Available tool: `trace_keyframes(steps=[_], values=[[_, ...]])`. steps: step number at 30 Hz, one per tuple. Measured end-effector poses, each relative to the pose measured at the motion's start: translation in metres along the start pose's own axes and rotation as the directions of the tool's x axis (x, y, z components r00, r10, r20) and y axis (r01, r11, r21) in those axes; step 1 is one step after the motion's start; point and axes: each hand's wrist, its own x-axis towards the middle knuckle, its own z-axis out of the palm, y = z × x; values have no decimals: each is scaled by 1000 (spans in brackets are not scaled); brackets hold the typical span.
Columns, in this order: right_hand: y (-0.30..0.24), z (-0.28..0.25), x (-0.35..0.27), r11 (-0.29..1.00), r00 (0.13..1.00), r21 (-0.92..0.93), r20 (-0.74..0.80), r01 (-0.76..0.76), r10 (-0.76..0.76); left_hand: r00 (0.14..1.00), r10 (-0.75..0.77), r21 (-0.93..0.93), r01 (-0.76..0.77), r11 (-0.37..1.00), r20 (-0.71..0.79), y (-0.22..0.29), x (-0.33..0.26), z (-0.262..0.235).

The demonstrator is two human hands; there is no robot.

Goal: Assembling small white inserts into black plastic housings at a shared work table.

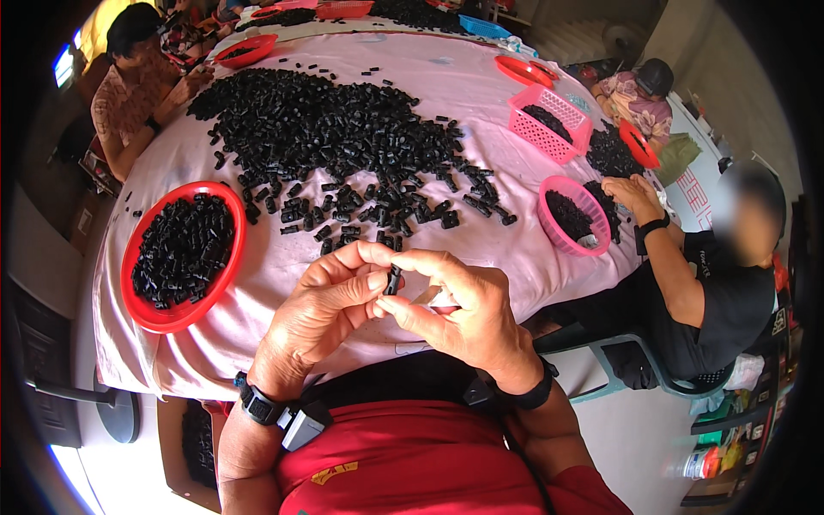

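My left hand [330, 293] and my right hand [470, 311] meet in front of my chest, over the near edge of the cloth-covered table. A small black cylindrical part [393, 281] is pinched upright between their fingertips. Tucked in my right hand is also a small flat, pale and brownish piece [436, 298], mostly hidden by the fingers; its kind I cannot make out. Just beyond my hands spreads a large heap of similar black parts [322, 129], with loose ones at its near side. A red round tray [135, 311] full of black parts rests to the left.
Pink cloth [506, 283] covers the table. On the right stand a pink round basket [598, 249], a pink rectangular basket [573, 110] and red trays [525, 70]. A person in black [721, 283] sits at the right; another person [129, 94] works at the far left.
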Motion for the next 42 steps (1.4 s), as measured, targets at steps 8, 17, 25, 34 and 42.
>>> trace_keyframes(steps=[8, 17, 25, 34, 42], values=[[-3, -1, -1, 996, 997, -52, 25, -70, 71, 999, -50, 32, 50, 998, -2, 3, -3, -1], [4, -3, -2, 958, 993, -282, 84, -51, 78, 998, -57, 16, 57, 998, 15, 5, -5, 3], [6, -2, -1, 927, 996, -374, 65, -33, 62, 997, -60, 11, 59, 998, 45, 5, -4, 2], [7, -2, -1, 907, 996, -420, 66, -29, 62, 997, -54, -17, 55, 998, 60, 4, -4, 1], [8, -1, -2, 905, 998, -424, 45, -15, 38, 997, -48, 12, 48, 999, 59, 3, -4, 1]])
